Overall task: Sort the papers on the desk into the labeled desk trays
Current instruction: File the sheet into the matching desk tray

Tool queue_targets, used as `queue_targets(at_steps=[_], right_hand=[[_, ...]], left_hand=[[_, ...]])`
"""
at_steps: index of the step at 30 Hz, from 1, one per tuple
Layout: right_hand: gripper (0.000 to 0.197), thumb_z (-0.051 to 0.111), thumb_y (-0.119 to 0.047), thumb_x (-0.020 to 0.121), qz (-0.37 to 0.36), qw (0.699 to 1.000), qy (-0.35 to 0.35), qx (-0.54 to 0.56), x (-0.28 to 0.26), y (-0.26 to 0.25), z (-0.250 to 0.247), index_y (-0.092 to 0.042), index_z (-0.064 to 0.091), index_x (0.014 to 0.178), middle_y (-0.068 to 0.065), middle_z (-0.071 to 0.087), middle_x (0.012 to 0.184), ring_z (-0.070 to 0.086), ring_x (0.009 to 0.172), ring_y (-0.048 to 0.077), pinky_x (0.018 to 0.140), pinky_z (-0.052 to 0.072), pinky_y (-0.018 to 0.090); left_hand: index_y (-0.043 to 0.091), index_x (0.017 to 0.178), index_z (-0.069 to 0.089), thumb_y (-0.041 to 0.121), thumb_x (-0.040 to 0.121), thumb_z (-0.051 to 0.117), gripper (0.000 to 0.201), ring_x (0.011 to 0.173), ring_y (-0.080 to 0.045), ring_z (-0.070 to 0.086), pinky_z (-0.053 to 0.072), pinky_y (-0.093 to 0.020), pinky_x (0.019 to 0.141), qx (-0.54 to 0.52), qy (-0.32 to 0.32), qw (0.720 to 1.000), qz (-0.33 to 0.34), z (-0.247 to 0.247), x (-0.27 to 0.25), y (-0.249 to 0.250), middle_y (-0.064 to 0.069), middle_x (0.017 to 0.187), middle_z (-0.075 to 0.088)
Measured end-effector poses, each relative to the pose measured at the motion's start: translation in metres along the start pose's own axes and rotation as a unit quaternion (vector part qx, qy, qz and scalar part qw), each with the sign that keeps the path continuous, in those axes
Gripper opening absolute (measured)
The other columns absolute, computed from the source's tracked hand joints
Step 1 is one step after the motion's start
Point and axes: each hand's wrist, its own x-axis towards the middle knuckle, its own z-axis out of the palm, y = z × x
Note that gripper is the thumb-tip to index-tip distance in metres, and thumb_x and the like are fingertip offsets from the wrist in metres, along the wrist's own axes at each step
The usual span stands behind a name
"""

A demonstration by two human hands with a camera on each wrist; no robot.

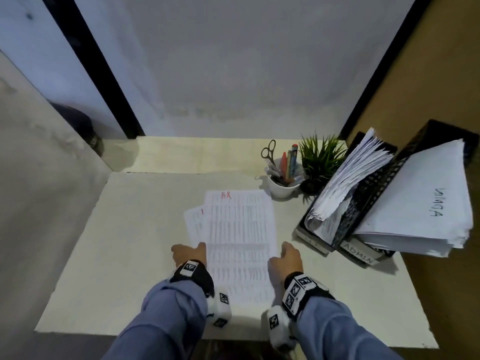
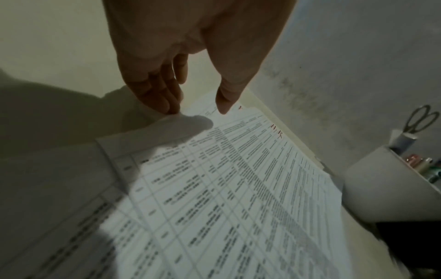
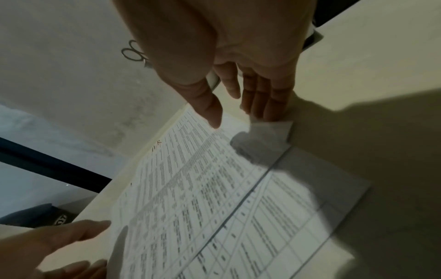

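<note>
A printed table sheet marked "H.R" in red point(image 1: 241, 242) lies mid-desk on top of another sheet point(image 1: 194, 222) that peeks out at its left. My left hand point(image 1: 189, 252) is at the top sheet's left edge; its straight fingers point(image 2: 167, 102) touch the edge and the thumb hovers over the page. My right hand point(image 1: 287, 255) is at the right edge, where the straight fingers point(image 3: 267, 105) press on a slightly curled-up paper edge point(image 3: 269, 126). Two black mesh trays stand at the right: one labelled ADMIN point(image 1: 361, 253) and one whose label I cannot read point(image 1: 314, 241). Both hold papers.
A white cup point(image 1: 281, 188) with pens and scissors point(image 1: 268, 152) stands behind the sheets, beside a small green plant point(image 1: 320, 159). The white desk point(image 1: 117, 242) is closed in by a wall behind, a panel at the left and a brown wall at the right.
</note>
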Motion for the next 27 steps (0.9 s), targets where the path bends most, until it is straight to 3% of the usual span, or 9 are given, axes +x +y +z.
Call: queue_targets(at_steps=[3, 5, 7, 9, 14, 17, 20, 23, 27], right_hand=[[0.049, 0.041, 0.003, 0.075, 0.017, 1.0, 0.005, -0.01, 0.004, 0.0, 0.011, -0.034, 0.01, 0.066, -0.008, 0.016, 0.073, 0.023, 0.068, 0.013, 0.05, 0.011, 0.019], [0.039, 0.039, 0.005, 0.075, 0.022, 1.0, 0.0, -0.007, 0.006, 0.001, 0.015, -0.032, 0.03, 0.071, -0.002, 0.03, 0.086, 0.03, 0.073, 0.014, 0.057, 0.026, 0.019], [0.033, 0.041, 0.005, 0.078, 0.032, 0.999, -0.008, 0.012, 0.005, 0.004, 0.017, -0.014, 0.054, 0.101, 0.001, 0.039, 0.1, 0.041, 0.087, 0.016, 0.075, 0.037, 0.022], [0.052, 0.046, 0.002, 0.08, 0.051, 0.997, -0.019, 0.056, 0.002, -0.001, 0.014, -0.009, 0.048, 0.131, 0.006, 0.048, 0.117, 0.053, 0.101, 0.022, 0.089, 0.046, 0.029], [0.072, 0.069, -0.013, 0.08, 0.073, 0.984, 0.006, 0.161, -0.003, -0.024, -0.012, -0.003, 0.035, 0.142, 0.014, 0.038, 0.146, 0.042, 0.131, 0.029, 0.106, 0.034, 0.036], [0.068, 0.073, -0.017, 0.079, 0.101, 0.957, -0.008, 0.272, -0.001, -0.032, -0.022, -0.001, 0.041, 0.137, 0.011, 0.046, 0.141, 0.049, 0.124, 0.031, 0.101, 0.04, 0.04], [0.029, 0.074, -0.011, 0.078, 0.103, 0.941, -0.013, 0.322, 0.007, -0.03, -0.019, -0.003, 0.063, 0.104, 0.014, 0.067, 0.111, 0.065, 0.083, 0.025, 0.075, 0.051, 0.035], [0.01, 0.072, 0.0, 0.077, 0.09, 0.936, 0.009, 0.341, 0.011, -0.029, -0.018, -0.007, 0.065, 0.079, 0.015, 0.069, 0.1, 0.066, 0.071, 0.022, 0.074, 0.053, 0.035], [0.013, 0.067, 0.012, 0.076, 0.083, 0.926, 0.019, 0.369, 0.009, -0.021, -0.023, 0.003, 0.068, 0.084, 0.015, 0.067, 0.087, 0.06, 0.061, 0.019, 0.064, 0.052, 0.026]], left_hand=[[-0.004, 0.134, 0.031, 0.031, 0.082, 0.064, 0.071, 0.108, -0.036, 0.056, 0.043, -0.036, 0.083, -0.019, -0.069, 0.997, -0.012, 0.004, 0.006, -0.004, -0.02, 0.125, 0.052], [-0.002, 0.125, 0.048, 0.035, 0.076, 0.067, 0.064, 0.099, -0.035, 0.061, 0.05, -0.038, 0.087, -0.048, -0.104, 0.993, 0.018, 0.008, 0.012, -0.009, -0.017, 0.115, 0.06], [0.001, 0.114, 0.059, 0.032, 0.077, 0.065, 0.049, 0.096, -0.033, 0.063, 0.052, -0.042, 0.088, -0.06, -0.129, 0.988, 0.062, 0.01, 0.014, -0.011, -0.017, 0.11, 0.065], [0.003, 0.112, 0.062, 0.021, 0.087, 0.061, 0.031, 0.097, -0.032, 0.063, 0.052, -0.041, 0.088, -0.074, -0.145, 0.981, 0.103, 0.007, 0.011, -0.011, -0.017, 0.111, 0.066], [0.007, 0.105, 0.062, 0.007, 0.089, 0.062, 0.016, 0.083, -0.022, 0.066, 0.054, -0.025, 0.066, -0.125, -0.228, 0.952, 0.163, -0.02, 0.003, -0.012, -0.009, 0.095, 0.069], [0.009, 0.104, 0.063, 0.002, 0.084, 0.067, 0.022, 0.085, -0.022, 0.066, 0.054, -0.021, 0.065, -0.134, -0.262, 0.941, 0.167, -0.036, -0.001, -0.013, -0.008, 0.096, 0.069], [0.01, 0.099, 0.067, 0.0, 0.076, 0.073, 0.026, 0.085, -0.021, 0.07, 0.056, -0.025, 0.064, -0.156, -0.286, 0.934, 0.145, -0.043, -0.001, -0.015, -0.007, 0.096, 0.072], [0.014, 0.092, 0.067, 0.003, 0.076, 0.075, 0.021, 0.084, -0.023, 0.07, 0.056, -0.03, 0.067, -0.184, -0.269, 0.935, 0.139, -0.046, 0.0, -0.015, -0.006, 0.091, 0.073], [0.012, 0.091, 0.065, 0.013, 0.087, 0.067, 0.005, 0.081, -0.022, 0.067, 0.058, -0.025, 0.064, -0.222, -0.193, 0.947, 0.127, -0.047, 0.014, -0.02, -0.006, 0.091, 0.07]])
